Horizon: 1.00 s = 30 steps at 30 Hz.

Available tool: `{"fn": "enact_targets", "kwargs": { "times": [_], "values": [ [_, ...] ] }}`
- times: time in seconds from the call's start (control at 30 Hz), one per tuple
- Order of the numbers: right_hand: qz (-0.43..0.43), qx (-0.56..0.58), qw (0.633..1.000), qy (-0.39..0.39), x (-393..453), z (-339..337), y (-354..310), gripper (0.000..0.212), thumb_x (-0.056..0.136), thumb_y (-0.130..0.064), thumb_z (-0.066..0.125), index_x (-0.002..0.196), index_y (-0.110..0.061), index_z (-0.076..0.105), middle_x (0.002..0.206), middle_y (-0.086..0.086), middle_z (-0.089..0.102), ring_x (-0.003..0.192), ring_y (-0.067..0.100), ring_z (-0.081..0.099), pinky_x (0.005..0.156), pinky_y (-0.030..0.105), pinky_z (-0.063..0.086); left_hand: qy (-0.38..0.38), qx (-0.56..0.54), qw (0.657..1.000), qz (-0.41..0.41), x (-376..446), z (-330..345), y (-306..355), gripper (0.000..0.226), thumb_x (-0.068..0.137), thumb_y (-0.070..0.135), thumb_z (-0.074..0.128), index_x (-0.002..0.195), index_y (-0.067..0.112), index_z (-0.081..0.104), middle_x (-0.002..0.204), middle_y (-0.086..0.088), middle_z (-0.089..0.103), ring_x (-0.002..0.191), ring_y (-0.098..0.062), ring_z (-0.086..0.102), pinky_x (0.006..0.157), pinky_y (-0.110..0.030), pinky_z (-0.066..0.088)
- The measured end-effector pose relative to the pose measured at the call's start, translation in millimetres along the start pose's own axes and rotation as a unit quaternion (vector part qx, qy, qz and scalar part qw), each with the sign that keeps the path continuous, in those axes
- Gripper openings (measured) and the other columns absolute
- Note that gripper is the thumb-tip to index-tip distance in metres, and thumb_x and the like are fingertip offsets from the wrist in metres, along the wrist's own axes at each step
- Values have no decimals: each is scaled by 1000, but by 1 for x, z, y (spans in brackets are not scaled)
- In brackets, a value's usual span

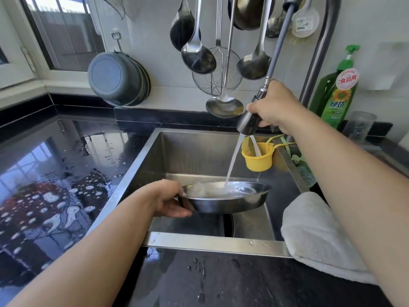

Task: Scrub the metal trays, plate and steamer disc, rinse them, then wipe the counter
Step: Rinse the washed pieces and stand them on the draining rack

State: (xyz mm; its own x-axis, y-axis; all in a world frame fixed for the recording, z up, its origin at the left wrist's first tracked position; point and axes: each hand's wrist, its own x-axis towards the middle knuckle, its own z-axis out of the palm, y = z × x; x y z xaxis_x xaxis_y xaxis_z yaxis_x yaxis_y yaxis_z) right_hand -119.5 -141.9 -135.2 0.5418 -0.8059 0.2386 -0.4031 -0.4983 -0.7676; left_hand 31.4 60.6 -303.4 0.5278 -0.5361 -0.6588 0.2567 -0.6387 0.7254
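Left hand (171,201) gripping plate (228,197) rim over sink (212,240); right hand (273,107) closed around sprayer (249,122), water hitting plate.

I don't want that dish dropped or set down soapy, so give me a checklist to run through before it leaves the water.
1. Left hand has the metal dish by its rim: ok.
2. Right hand holds the spray head, stream landing inside the dish: ok.
3. Dish held over the sink: ok.
4. Suds gone from the dish: not ok, white foam at its left side.
5. Underside rinsed: cannot tell.
6. Counter dry for setting down: not ok, puddles and drops.
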Motion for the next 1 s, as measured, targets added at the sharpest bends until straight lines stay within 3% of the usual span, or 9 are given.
{"fn": "enact_targets", "kwargs": {
  "times": [0.13, 0.23, 0.33, 0.5, 0.6, 0.67, 0.73, 0.87, 1.0],
  "values": [
    [1, 70, 997, -33, -4, 2, -5, 30, 90, -7, 73, 111, -11, 52, 108, 10, 63, 91, 23, 69, 69, 36, 64, -32, -19, 999, -6, 0, -3, -2, 27, 93, -20, 36, 102, -9, 59, 87, -24, 72, 79, -37, 73, 65, -46, 63],
    [-6, 142, 987, -70, -10, 4, -13, 22, 93, -2, 69, 106, -10, 54, 111, 12, 63, 92, 20, 69, 60, 30, 61, -28, -46, 999, -9, -1, -3, -3, 35, 92, -24, 32, 110, -8, 58, 98, -23, 68, 87, -38, 70, 63, -52, 63],
    [-8, 200, 974, -108, -15, 5, -18, 18, 93, -1, 68, 100, -11, 55, 116, 16, 65, 99, 26, 72, 72, 42, 64, -18, -72, 997, 15, 0, -2, -4, 53, 91, -27, 26, 133, -7, 52, 111, -26, 65, 90, -42, 67, 54, -56, 61],
    [-15, 212, 966, -147, -21, -2, -19, 14, 94, -3, 68, 93, -12, 57, 102, 13, 70, 97, 28, 74, 80, 48, 63, 5, -133, 987, 95, 2, -3, -3, 45, 97, -18, 33, 124, 0, 64, 89, -19, 76, 72, -34, 75, 57, -49, 63],
    [0, 172, 975, -143, -20, -12, -12, 15, 94, 1, 66, 98, -8, 56, 105, 15, 69, 97, 30, 73, 81, 50, 63, 116, -66, 976, 173, 2, -6, -1, 38, 89, -13, 48, 110, 9, 72, 89, -17, 75, 82, -39, 73, 71, -57, 64],
    [12, 127, 984, -124, -18, -19, -4, 23, 92, -1, 69, 109, -6, 55, 112, 16, 67, 97, 29, 72, 79, 49, 63, 188, 43, 954, 231, -4, -5, 0, 31, 88, -4, 52, 91, 18, 74, 80, -10, 74, 77, -33, 72, 62, -46, 63],
    [20, 89, 991, -98, -16, -24, 2, 30, 91, -4, 72, 115, -7, 54, 113, 14, 64, 96, 28, 71, 76, 46, 64, 232, 126, 925, 273, -17, -2, 6, 29, 94, 2, 52, 85, 22, 70, 76, -2, 70, 70, -22, 67, 55, -30, 50],
    [22, 54, 996, -68, -17, -27, 6, 33, 90, -8, 73, 115, -11, 52, 113, 11, 62, 96, 29, 68, 75, 43, 64, 284, 268, 872, 295, -45, -3, 40, 21, 97, 6, 51, 87, 17, 65, 72, 2, 59, 71, -22, 58, 62, -32, 43],
    [4, -24, 999, -37, -19, -31, 8, 35, 90, -12, 71, 117, -13, 49, 110, 10, 57, 97, 29, 63, 79, 47, 63, 345, 475, 729, 351, -74, -10, 92, 19, 96, 9, 51, 107, 14, 66, 98, -15, 67, 95, -44, 65, 78, -41, 50]
  ]
}}
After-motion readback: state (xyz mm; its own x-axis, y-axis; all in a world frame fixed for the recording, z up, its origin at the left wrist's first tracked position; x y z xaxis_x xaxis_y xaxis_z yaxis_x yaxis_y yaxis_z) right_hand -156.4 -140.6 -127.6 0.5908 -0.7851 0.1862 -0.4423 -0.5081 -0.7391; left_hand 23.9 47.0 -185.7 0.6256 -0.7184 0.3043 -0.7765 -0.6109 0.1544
